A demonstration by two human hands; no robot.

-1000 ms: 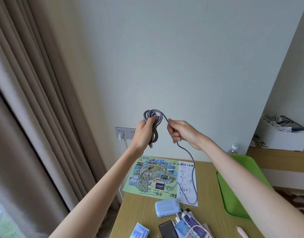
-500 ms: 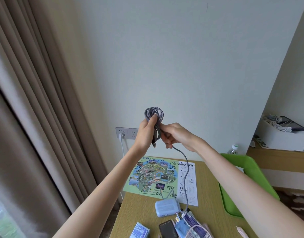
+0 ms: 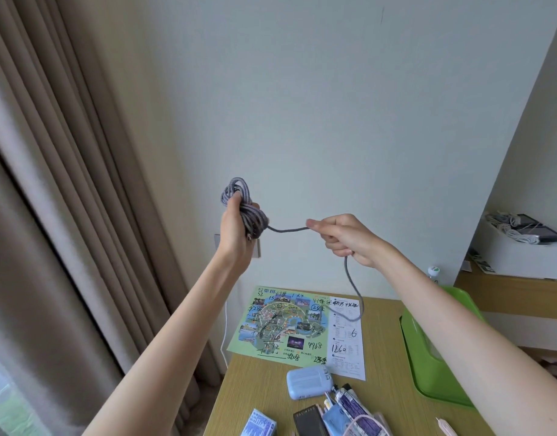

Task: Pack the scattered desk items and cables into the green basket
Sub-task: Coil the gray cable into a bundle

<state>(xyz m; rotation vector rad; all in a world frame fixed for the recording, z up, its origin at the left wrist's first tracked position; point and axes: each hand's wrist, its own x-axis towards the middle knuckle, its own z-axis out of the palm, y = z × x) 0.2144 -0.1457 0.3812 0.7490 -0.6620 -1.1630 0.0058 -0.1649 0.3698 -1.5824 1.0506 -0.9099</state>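
Obs., head view. Nearest us, at the front edge of the desk (image 3: 381, 388) and far below both grips, we see a small blue printed box (image 3: 259, 424), a dark case (image 3: 309, 420) and an open pouch (image 3: 349, 410) with pens and tubes sticking out. A pale pink pen (image 3: 445, 425) lies apart, below and right of the right grip. Just beyond the pouch lies a light blue charger block (image 3: 308, 380), flat on the desk.

The green basket (image 3: 428, 366) sits on the desk below the right grip, partly hidden by the right forearm. We cannot tell its contents. A colourful map sheet (image 3: 286, 325) with handwritten numbers lies flat beneath the span between the two grips.

The left hand (image 3: 236, 229) is raised, fingers curled round a coiled bundle of grey braided cable (image 3: 247, 212). Loops stand out above the fist and a connector end shows under it. The right hand (image 3: 346, 239), level with the left grip and to its right, pinches the same cable between thumb and forefinger. A short slack run sags between the grips. Below the right grip the free tail hangs and curls over the map's upper right corner; we cannot tell whether it touches the sheet.

Behind the left grip is a wall socket (image 3: 256, 248), partly hidden, and a white lead (image 3: 225, 328) drops beside the desk. A beige curtain (image 3: 66, 215) hangs far left of the left grip. Far right of the right grip, a white box (image 3: 522, 259) holding cables sits on a shelf (image 3: 507, 291).
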